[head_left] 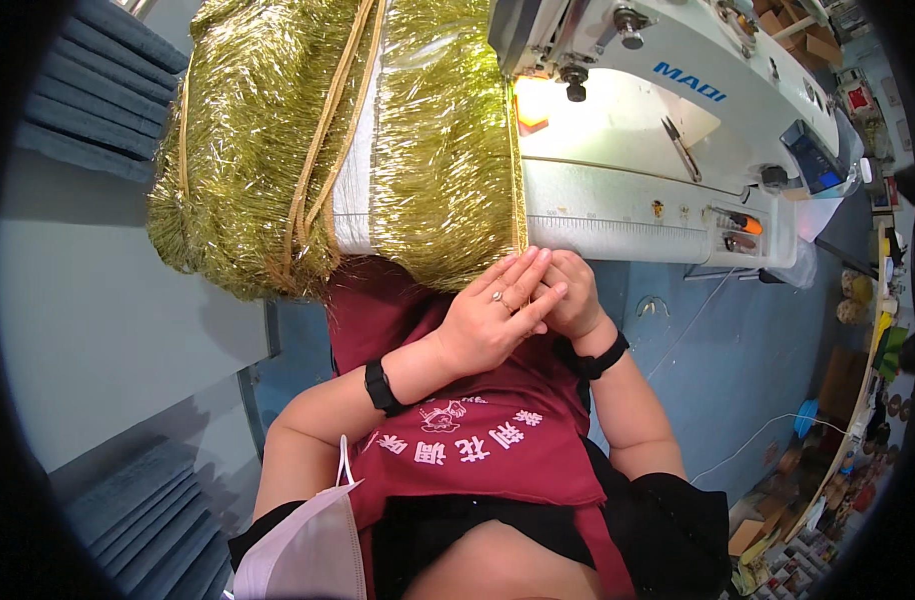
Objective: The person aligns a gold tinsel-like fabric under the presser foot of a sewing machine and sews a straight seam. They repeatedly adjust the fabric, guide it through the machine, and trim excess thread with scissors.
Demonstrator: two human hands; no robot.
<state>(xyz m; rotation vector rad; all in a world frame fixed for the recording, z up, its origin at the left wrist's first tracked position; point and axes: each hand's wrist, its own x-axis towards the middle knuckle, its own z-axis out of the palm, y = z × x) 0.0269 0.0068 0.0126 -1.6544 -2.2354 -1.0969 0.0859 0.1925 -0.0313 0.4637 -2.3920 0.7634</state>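
A big heap of gold tinsel fringe [443,170] hangs over the near edge of the white sewing machine bed [618,205]. Along its right side runs a narrow gold trim [519,200], passing by the machine's lit needle area and down to my fingertips. My left hand [493,315], a ring on one finger, is at the trim's near end, its fingers lying across the other hand. Pressed against it is my right hand [573,295], closed, its fingertips largely covered. What lies between the two palms is hidden. The sewing machine head [578,40] stands just beyond.
Tweezers [682,150] lie on the machine bed, and an orange-handled tool [743,222] sits in its tray at the right. A small control screen [816,155] is on the machine. Blue-grey pleated cloth [103,90] hangs at the left. Cluttered shelves line the far right.
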